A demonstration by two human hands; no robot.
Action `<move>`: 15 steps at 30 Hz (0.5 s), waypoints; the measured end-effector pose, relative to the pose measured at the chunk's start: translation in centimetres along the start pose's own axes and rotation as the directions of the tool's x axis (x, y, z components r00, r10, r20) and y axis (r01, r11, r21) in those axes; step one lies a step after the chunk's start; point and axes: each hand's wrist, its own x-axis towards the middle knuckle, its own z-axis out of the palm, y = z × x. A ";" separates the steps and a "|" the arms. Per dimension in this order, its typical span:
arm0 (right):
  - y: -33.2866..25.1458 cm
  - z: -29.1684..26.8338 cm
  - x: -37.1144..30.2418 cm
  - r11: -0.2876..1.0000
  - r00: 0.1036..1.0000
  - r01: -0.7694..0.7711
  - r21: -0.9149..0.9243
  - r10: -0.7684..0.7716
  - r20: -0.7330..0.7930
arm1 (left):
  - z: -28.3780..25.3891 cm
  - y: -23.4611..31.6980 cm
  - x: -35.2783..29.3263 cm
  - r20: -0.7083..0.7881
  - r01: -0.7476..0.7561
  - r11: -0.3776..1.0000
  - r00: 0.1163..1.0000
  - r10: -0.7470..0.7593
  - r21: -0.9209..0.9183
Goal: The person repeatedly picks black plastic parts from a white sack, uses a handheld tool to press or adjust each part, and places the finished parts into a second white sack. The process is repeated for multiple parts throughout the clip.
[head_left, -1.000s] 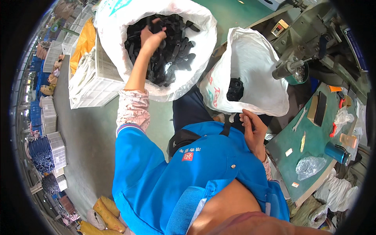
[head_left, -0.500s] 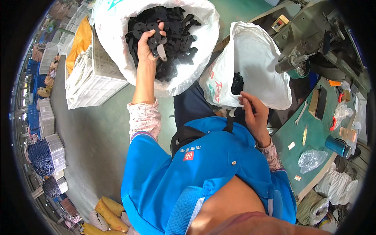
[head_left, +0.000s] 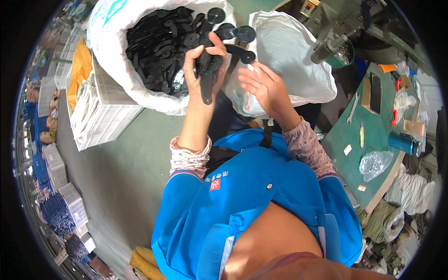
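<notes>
My left hand (head_left: 203,65) is closed round a bunch of black plastic parts (head_left: 206,84), long pieces with round disc ends that stick out past the fingers. It hangs over the right rim of a large white sack (head_left: 109,70), which holds many of the same black parts (head_left: 154,51). To the right, my right hand (head_left: 264,84) is open with its fingers stretched out, close to the disc end of one held piece. I cannot tell whether they touch. Behind that hand a second white sack (head_left: 298,51) gapes, with nothing black visible inside it.
A machine (head_left: 333,44) with a metal spindle stands at the upper right. The green table (head_left: 340,126) bears a wrench (head_left: 353,108), a blue flask (head_left: 404,143) and a clear plastic bag (head_left: 375,164). A white crate (head_left: 109,109) stands on the left.
My left hand has come out of the large sack, moving right with a bunch of black parts. My right hand has risen, fingers now spread. The black part in the second sack no longer shows.
</notes>
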 end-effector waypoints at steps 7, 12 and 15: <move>-2.2 -3.1 1.5 0.852 0.954 0.291 0.436 -0.292 -0.068 | -2.9 -4.7 2.5 -0.018 0.140 0.990 0.990 -0.140 -0.002; -7.7 -5.5 -2.2 0.755 0.740 0.652 0.072 -0.612 -0.279 | -3.7 -6.5 3.8 -0.076 0.147 0.984 0.987 -0.140 0.099; -8.4 -5.6 -4.2 0.671 0.630 0.661 -0.335 -0.739 -0.238 | -4.1 -7.5 4.6 -0.105 0.180 0.969 0.981 -0.164 0.171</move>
